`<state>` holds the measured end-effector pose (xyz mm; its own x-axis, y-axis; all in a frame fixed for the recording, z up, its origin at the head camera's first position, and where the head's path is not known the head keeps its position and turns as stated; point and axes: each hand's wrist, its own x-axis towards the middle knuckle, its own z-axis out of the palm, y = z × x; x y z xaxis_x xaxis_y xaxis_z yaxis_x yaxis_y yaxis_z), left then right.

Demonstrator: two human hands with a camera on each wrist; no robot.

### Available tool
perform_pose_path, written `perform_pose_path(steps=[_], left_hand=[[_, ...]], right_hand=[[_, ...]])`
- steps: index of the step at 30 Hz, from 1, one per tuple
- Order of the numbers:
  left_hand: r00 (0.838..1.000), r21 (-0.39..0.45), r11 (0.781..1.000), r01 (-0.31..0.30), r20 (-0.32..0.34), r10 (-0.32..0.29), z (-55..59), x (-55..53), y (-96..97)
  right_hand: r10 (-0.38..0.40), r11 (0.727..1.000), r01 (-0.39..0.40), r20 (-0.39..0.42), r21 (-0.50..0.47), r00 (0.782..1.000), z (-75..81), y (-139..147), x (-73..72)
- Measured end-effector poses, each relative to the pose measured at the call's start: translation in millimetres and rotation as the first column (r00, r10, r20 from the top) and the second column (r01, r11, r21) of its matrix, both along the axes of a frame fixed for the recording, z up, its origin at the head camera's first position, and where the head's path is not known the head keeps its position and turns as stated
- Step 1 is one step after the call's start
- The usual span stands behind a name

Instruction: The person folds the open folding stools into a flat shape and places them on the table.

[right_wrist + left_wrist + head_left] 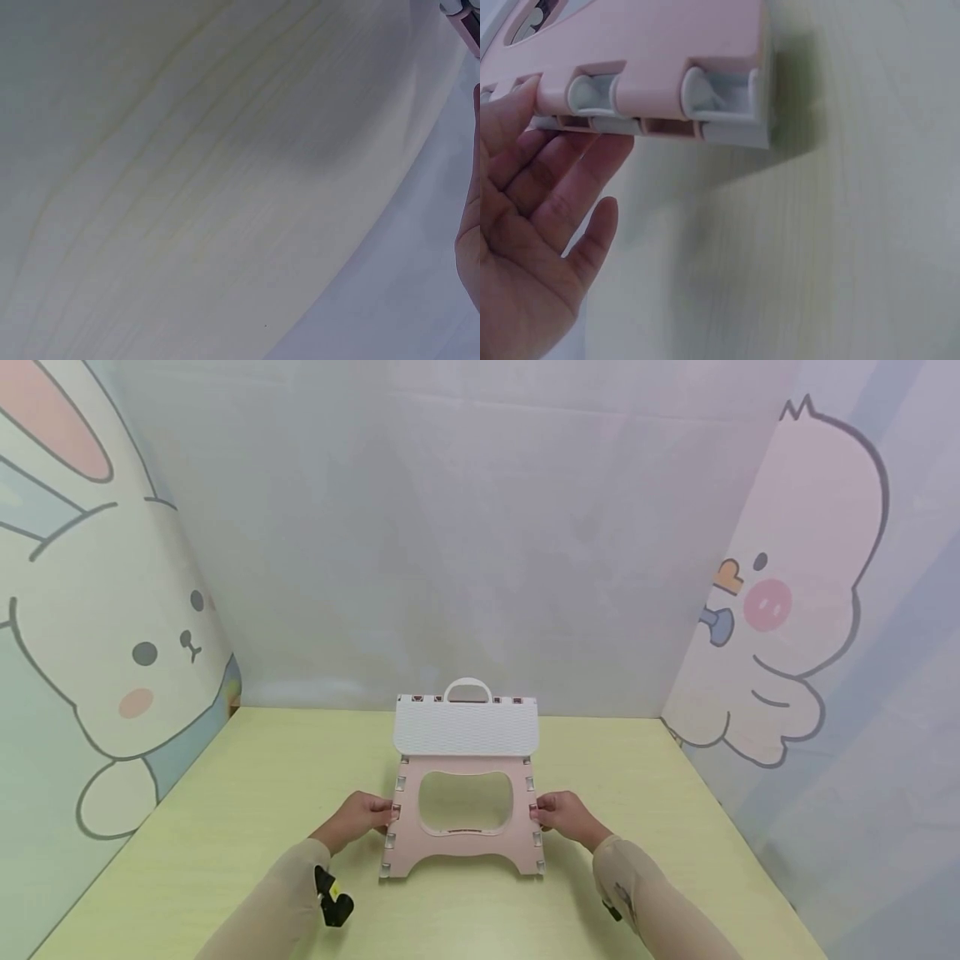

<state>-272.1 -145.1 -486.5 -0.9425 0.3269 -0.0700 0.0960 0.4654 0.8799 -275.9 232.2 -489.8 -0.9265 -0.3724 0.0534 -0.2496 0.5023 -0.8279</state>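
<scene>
A pink-and-white folding step stool (465, 846) stands in the middle of the table, facing me. Its white seat half (467, 732) forms the upper part, topped by an arched carry handle (468, 682). A wide opening pierces the pink leg panel. My left hand (363, 816) holds the stool's left side edge; in the left wrist view the thumb lies on the pink face and the fingers (581, 169) reach underneath. On the opposite side edge, my right hand (567, 816) grips at about the same height. Only a sliver of that hand (470, 225) shows in the right wrist view.
The stool stands on a pale yellow wood-grain table (285, 777). Behind the table hangs a plain light curtain (465, 543). Side curtains carry a cartoon rabbit (112, 610) at left and a cartoon chick (802, 552) at right. A black wrist device (333, 897) sits at the left sleeve.
</scene>
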Motion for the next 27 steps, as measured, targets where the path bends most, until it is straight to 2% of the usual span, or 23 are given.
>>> perform_pose_path(steps=[12,27], left_hand=[[0.999,0.013,0.999,0.033,-0.008,-0.033,-1.8,-1.2,-1.6],[0.998,0.011,0.998,0.054,-0.026,-0.054,-3.7,0.7,0.6]], right_hand=[[0.034,0.999,-0.034,-0.031,0.003,0.999,-1.0,1.1,0.1],[0.042,0.999,-0.042,-0.02,0.012,0.999,-0.5,3.8,2.9]])
